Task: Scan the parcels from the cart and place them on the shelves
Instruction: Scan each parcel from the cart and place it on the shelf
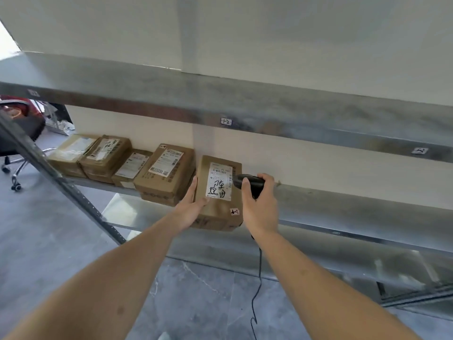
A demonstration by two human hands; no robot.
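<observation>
A person at the metal rack steadies a brown parcel (218,192) on the middle shelf (343,200), the box sitting at the shelf's front edge with its near end jutting out over that edge. The left hand (193,204) lies along the box's left side, fingers mostly straight, thumb on top by the white label; the right hand (259,204) is wrapped round a black handheld scanner (250,184), its head held just beside the parcel's right edge. Risk, as it looks from here: w/ so much of the box past the front edge, letting go too soon could tip it to the floor, & a hard shove toward the back could knock it into the stacked parcels (164,170) just to its left. The scanner's cord (257,278) hangs down betw. the arms & could snag on the shelf edge or on a forearm as the hand pulls away. Hard to make out: label print & handwriting are blurred, the shelf tags (225,121) barely readable, the left fingertips partly hidden by the box, the cart nowhere in view, and whether this parcel got scanned can't be told.
</observation>
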